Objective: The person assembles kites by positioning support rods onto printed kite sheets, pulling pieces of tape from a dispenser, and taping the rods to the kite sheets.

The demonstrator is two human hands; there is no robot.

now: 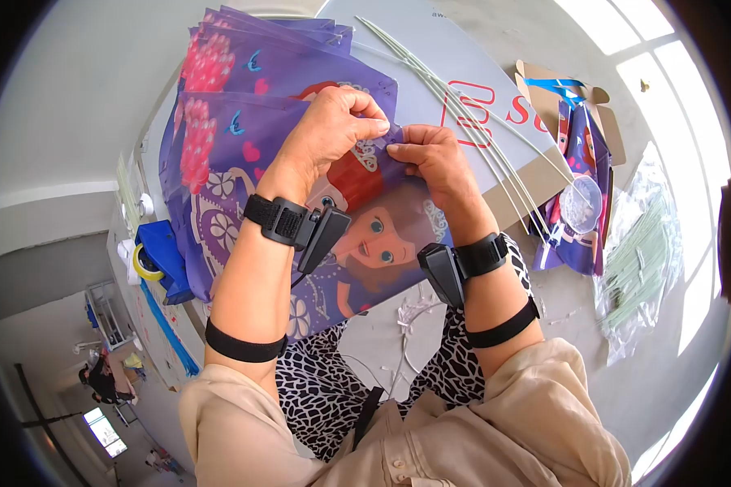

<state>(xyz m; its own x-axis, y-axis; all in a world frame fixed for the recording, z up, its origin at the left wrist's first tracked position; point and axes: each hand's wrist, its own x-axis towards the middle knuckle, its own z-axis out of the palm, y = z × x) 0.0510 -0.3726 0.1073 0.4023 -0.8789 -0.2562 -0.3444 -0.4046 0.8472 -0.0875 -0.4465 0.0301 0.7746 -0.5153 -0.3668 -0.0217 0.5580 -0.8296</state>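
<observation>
A purple sheet (pixel 300 284) printed with cartoon princess figures lies over my lap, on top of more purple printed sheets (pixel 280 57) fanned out beneath it. At its upper right corner my left hand (pixel 333 130) is closed in a pinch, thumb against forefinger; anything between those fingertips is too small to make out. Close beside it, my right hand (pixel 440 162) grips the sheet's edge between thumb and bent fingers. The two sets of fingertips are almost touching. Both wrists carry black strapped devices.
Thin pale rods (pixel 471 114) lie across a white cardboard box (pixel 414 40) ahead. An open brown carton (pixel 613 122) stands on the right, near a clear plastic bag (pixel 638 260) of pale green strips. Yellow tape (pixel 146 264) and a blue object (pixel 166 260) are at left.
</observation>
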